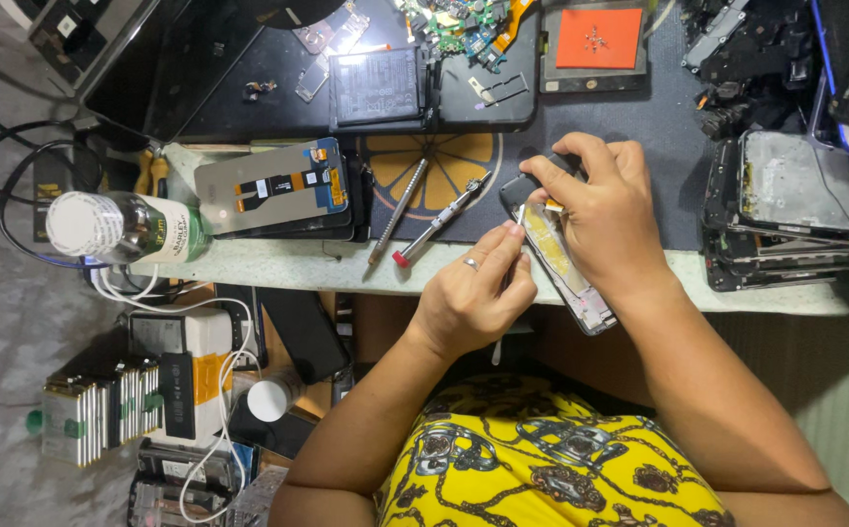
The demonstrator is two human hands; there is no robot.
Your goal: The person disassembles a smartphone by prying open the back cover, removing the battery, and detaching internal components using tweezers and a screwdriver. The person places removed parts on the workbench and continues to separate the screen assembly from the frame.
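Opened phone frame (pixel 569 268) held tilted over the bench edge (pixel 298 265), its top pinched by the right hand (pixel 605 210). Thin tweezers (pixel 510 268) pinched in the left hand (pixel 473 298), tip at the frame's inner face. Frame judged light, stiff, fragile; best gripped by the edges. Counted: one frame, one tweezers, two screwdrivers (pixel 439 220) lying nearby

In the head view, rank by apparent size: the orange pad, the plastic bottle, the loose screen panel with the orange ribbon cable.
1. Loose screen panel, clearly largest.
2. and 3. Plastic bottle and orange pad look alike; the bottle points toward the camera, so no ranking.
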